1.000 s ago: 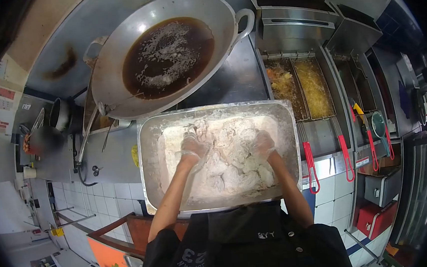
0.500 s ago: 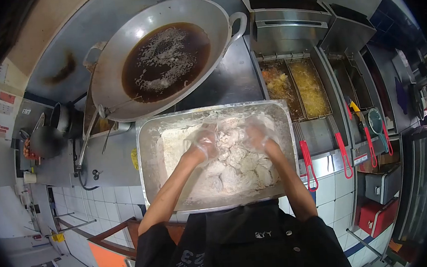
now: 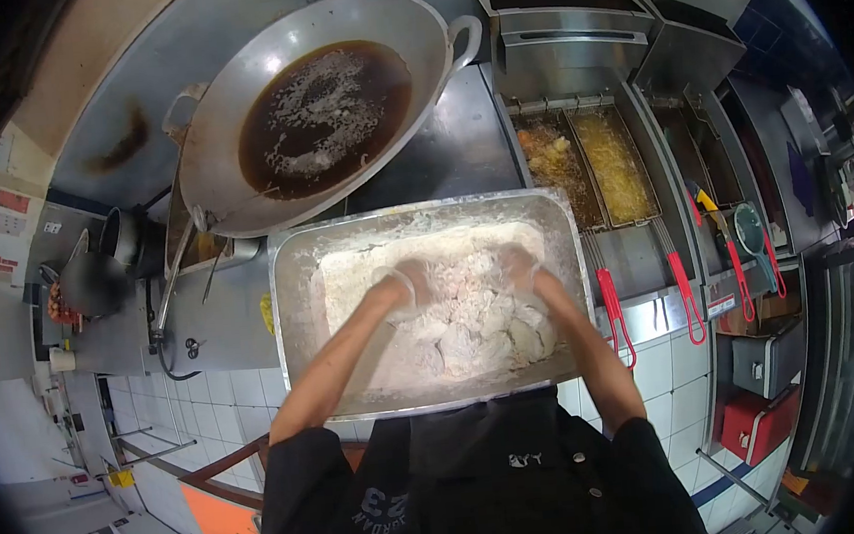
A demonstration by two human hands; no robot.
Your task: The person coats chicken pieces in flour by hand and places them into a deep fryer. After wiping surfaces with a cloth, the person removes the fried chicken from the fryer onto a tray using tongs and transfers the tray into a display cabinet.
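A deep metal tray in front of me holds white flour and several lumpy flour-coated pieces, which look like meat. My left hand, in a clear plastic glove, is at the left side of the pile. On the opposite side, my gloved right hand reaches in among the same pieces. Floury lumps lie between the two hands. Motion blur and flour obscure the fingers of both, so their grip cannot be made out.
A large wok of dark oil stands behind the tray, with a long-handled metal utensil beside it. To the right, fryer baskets with red handles sit in bubbling oil. A green-rimmed strainer lies farther right.
Both hands have shifted within the flour; my left fingers now point more inward, and my right hand is slightly farther right. The whole view has moved a little.
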